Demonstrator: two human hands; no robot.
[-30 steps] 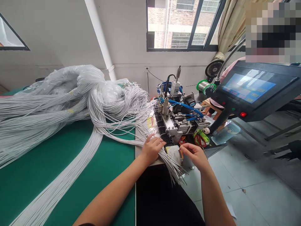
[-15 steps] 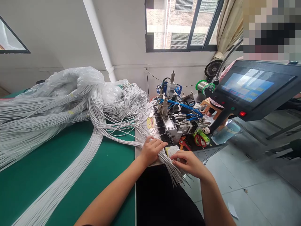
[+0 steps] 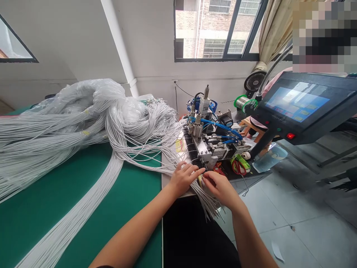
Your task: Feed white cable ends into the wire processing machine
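Observation:
My left hand (image 3: 184,179) lies over a bundle of white wires (image 3: 206,203) at the table edge, its fingers curled around part of the bundle and the index finger reaching toward the machine. The loose wire ends fan out below it, past the edge. My right hand (image 3: 221,186) is closed in a pinch, fingertips close to the left index finger at the machine's front. Whatever sits between those fingertips is too small to make out. Just ahead stands the metal machine (image 3: 203,145) with blue air hoses. A small yellow-and-white item (image 3: 200,181) is partly hidden between my hands.
Large coils of white wire (image 3: 150,123) and plastic wrap (image 3: 106,89) cover the green table (image 3: 134,208). Right of the machine are a control screen (image 3: 298,102), a solder wire spool (image 3: 244,103), red-handled pliers (image 3: 219,168) and a green item (image 3: 241,163). A person sits behind the screen.
My right hand has moved up and left from beside the wire ends to the machine's front, closing its fingers. My left hand has shifted slightly right. The view has moved a little.

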